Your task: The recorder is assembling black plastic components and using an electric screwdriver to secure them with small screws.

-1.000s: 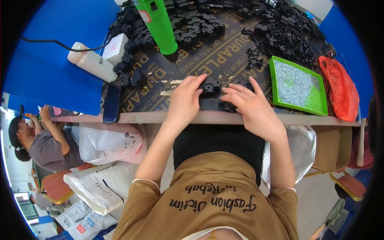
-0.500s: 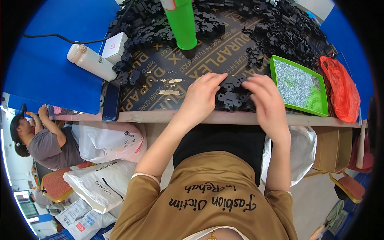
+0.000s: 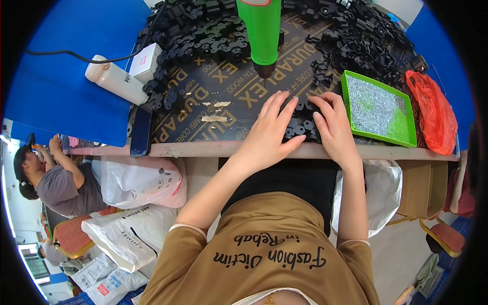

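A cluster of small black parts [image 3: 308,124], with angular outlines and flat tops catching a greyish sheen, sits close together by the table's near edge. At its nine o'clock the left hand [image 3: 268,128] is open, thumb and fingers apart; at three the right hand [image 3: 336,123] curves loosely open, though fingertip contact cannot be told. A green screwdriver [image 3: 263,33] hangs at eleven o'clock.

left hand [image 3: 268,133] splayed; right hand [image 3: 335,126] loosely bent
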`<state>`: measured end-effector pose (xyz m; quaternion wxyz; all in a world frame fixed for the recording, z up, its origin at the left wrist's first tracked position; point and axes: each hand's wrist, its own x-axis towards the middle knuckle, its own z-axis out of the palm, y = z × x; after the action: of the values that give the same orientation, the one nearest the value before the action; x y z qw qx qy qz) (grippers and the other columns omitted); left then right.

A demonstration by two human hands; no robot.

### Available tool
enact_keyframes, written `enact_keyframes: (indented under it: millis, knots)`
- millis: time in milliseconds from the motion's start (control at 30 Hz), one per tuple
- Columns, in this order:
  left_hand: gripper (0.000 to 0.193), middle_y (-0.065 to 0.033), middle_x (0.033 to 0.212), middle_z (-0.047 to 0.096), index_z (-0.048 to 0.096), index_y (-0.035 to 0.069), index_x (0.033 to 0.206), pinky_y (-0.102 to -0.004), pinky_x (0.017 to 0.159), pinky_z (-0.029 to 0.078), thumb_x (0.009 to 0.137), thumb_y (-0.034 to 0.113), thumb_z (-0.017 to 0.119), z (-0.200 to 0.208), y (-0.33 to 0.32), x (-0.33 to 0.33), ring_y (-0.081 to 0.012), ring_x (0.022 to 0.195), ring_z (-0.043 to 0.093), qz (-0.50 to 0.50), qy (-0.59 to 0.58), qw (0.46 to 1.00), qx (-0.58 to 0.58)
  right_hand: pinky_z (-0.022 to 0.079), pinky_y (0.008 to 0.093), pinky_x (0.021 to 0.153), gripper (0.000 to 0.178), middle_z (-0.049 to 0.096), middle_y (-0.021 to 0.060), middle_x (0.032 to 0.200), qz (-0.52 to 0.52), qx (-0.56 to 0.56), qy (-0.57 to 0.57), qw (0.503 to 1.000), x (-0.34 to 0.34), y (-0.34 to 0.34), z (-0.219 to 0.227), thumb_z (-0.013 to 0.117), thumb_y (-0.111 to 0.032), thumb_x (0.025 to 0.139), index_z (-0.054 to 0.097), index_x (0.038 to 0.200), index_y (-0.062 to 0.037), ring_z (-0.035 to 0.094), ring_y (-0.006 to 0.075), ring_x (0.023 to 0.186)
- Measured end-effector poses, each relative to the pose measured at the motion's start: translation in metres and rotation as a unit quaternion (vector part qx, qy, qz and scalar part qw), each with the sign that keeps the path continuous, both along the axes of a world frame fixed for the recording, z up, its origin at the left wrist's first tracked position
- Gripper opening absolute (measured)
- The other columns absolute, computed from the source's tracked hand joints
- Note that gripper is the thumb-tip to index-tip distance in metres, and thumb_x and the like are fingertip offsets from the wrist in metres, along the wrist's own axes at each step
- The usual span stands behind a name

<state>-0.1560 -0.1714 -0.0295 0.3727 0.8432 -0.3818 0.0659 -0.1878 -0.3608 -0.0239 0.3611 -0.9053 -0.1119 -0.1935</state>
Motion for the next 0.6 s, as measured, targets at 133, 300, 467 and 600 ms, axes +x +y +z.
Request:
enact_keyframes:
  millis: [133, 300, 467, 600]
  knots:
    - [0.066, -0.0201, 0.134, 0.038, 0.042, -0.001, 0.132, -0.0434, 0.105, 0.032, 0.077, 0.022, 0.069, 0.000, -0.004, 0.000, -0.0382, 0.126, 0.036, 0.014, 0.015, 0.999, -0.028, 0.042, 0.0381, 0.091, 0.021, 0.049, 0.0156, 0.113, 0.008, 0.027, 0.015, 0.999, 0.006, -0.001, -0.001, 0.049, -0.009, 0.091, 0.056, 0.110, -0.0019, 0.051, 0.0333, 0.105]
    - [0.065, -0.0200, 0.132, 0.040, 0.044, 0.000, 0.131, -0.0425, 0.104, 0.034, 0.075, 0.020, 0.070, -0.002, 0.000, 0.001, -0.0378, 0.124, 0.038, 0.014, 0.000, 0.999, -0.051, 0.042, 0.0352, 0.091, 0.018, 0.051, 0.0149, 0.112, 0.043, 0.054, 0.018, 0.997, 0.010, 0.000, -0.002, 0.048, -0.008, 0.091, 0.056, 0.106, -0.0015, 0.053, 0.0324, 0.105]
    - [0.069, -0.0196, 0.135, 0.039, 0.045, 0.003, 0.131, -0.0453, 0.104, 0.033, 0.074, 0.028, 0.074, -0.004, 0.005, -0.002, -0.0387, 0.126, 0.036, 0.013, -0.018, 0.997, -0.075, 0.039, 0.0345, 0.096, 0.024, 0.052, 0.0144, 0.117, 0.040, 0.044, 0.009, 0.998, 0.006, -0.001, -0.004, 0.050, -0.007, 0.088, 0.057, 0.110, -0.0016, 0.050, 0.0310, 0.111]
    - [0.046, -0.0130, 0.120, 0.053, 0.060, 0.009, 0.113, -0.0434, 0.099, 0.037, 0.073, 0.028, 0.075, 0.021, 0.039, -0.007, -0.0336, 0.115, 0.048, 0.103, -0.137, 0.985, -0.038, 0.033, 0.0395, 0.102, 0.036, 0.049, 0.0150, 0.126, 0.013, 0.058, -0.068, 0.996, 0.001, -0.008, -0.009, 0.051, -0.026, 0.089, 0.057, 0.117, -0.0031, 0.046, 0.0321, 0.118]
